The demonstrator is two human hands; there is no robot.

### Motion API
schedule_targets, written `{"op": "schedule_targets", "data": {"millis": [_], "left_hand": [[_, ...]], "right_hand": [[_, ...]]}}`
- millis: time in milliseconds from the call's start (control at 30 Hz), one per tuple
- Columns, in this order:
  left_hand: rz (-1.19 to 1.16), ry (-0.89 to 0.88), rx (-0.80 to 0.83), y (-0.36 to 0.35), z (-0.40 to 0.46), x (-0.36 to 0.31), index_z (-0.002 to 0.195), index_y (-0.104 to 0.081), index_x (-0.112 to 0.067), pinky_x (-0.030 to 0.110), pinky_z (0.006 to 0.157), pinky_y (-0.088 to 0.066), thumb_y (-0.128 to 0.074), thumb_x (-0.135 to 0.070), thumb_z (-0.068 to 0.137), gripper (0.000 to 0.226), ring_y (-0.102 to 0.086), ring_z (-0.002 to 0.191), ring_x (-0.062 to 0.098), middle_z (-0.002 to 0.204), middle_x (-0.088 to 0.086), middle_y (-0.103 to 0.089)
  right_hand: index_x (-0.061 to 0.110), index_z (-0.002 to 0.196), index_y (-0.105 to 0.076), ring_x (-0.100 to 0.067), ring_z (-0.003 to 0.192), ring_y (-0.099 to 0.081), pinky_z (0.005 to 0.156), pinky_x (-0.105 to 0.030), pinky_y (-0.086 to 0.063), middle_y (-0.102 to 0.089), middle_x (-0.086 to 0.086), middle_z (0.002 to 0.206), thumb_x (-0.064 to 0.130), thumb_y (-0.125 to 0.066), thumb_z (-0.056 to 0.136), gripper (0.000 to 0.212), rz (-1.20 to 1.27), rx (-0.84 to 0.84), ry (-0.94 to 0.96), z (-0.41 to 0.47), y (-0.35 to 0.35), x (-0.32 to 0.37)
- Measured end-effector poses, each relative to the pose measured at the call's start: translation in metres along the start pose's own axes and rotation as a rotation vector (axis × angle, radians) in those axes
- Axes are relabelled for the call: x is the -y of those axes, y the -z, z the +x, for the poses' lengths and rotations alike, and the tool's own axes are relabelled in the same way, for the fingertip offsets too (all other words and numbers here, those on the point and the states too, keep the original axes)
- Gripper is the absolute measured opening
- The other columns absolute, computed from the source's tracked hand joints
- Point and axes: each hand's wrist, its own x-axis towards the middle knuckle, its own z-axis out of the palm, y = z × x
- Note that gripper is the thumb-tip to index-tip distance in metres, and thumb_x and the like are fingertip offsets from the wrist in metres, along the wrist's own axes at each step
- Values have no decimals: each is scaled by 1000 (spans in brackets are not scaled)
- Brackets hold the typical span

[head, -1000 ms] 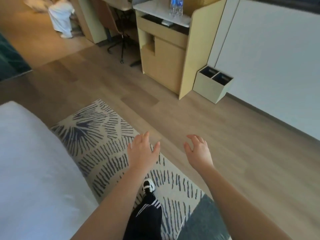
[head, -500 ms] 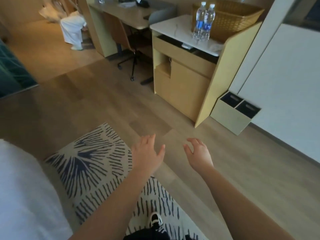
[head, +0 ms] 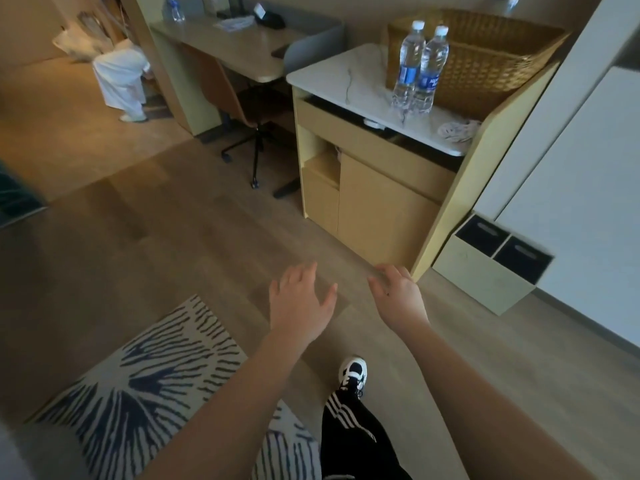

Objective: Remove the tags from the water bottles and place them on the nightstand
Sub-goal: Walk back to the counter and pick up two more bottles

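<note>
Two clear water bottles (head: 417,69) with blue labels and white caps stand side by side on the white marble top (head: 339,76) of a pale wooden cabinet, ahead and to the right. My left hand (head: 299,301) and my right hand (head: 398,296) hang in the air over the wooden floor, well short of the cabinet. Both hold nothing, fingers relaxed and slightly spread. No tag can be made out on the bottles at this distance.
A woven basket (head: 485,60) sits behind the bottles. A crumpled white cloth (head: 457,131) lies on the marble top. A desk (head: 235,46) with a chair (head: 249,109) stands to the left, a third bottle (head: 175,8) on it. A two-slot bin (head: 485,268) sits right. A patterned rug (head: 138,375) lies underfoot.
I have walked off the rug toward the cabinet; the bottles and basket have come into full view and nearer. The bed has left the view. Both hands stay empty.
</note>
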Motion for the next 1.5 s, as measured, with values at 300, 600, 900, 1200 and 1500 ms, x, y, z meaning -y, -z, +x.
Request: {"op": "schedule_targets", "data": {"millis": [300, 600, 900, 1200, 1500], "left_hand": [[-34, -97, -10, 10, 242, -58, 146, -33, -22, 46, 114, -27, -40, -57, 94, 63, -36, 137, 19, 148, 1, -42], [-123, -259, -62, 20, 414, -116, 146, -36, -17, 41, 109, -31, -43, -52, 94, 63, -41, 133, 22, 146, 5, -46], [-155, -487, -18, 18, 572, -138, 143, -40, -12, 40, 104, -34, -49, -45, 94, 60, -45, 127, 24, 138, 7, -52], [-213, -742, 98, 19, 696, -139, 143, -42, -12, 39, 106, -35, -50, -48, 93, 62, -44, 130, 23, 140, 6, -51], [-341, -881, 177, 17, 742, -168, 145, -37, -12, 35, 109, -31, -56, -45, 90, 67, -40, 135, 22, 146, 7, -45]], "right_hand": [[19, 126, -54, -21, 119, -49, 87, -24, -35, -51, -3, 132, 39, -50, 94, 38, 28, -85, -33, 235, 35, 3], [16, 124, -55, -20, 109, -54, 82, -23, -35, -53, -4, 128, 35, -52, 94, 35, 42, -263, -71, 383, 88, 11], [17, 124, -56, -21, 105, -54, 83, -23, -32, -53, -4, 127, 35, -52, 94, 35, 48, -505, -292, 480, 92, 3], [16, 123, -57, -20, 112, -51, 85, -24, -33, -54, -5, 123, 35, -52, 94, 35, 59, -706, -533, 542, 65, 25], [19, 130, -49, -19, 118, -49, 87, -26, -33, -53, -4, 130, 37, -59, 89, 46, 40, -801, -618, 574, 73, 29]]}}
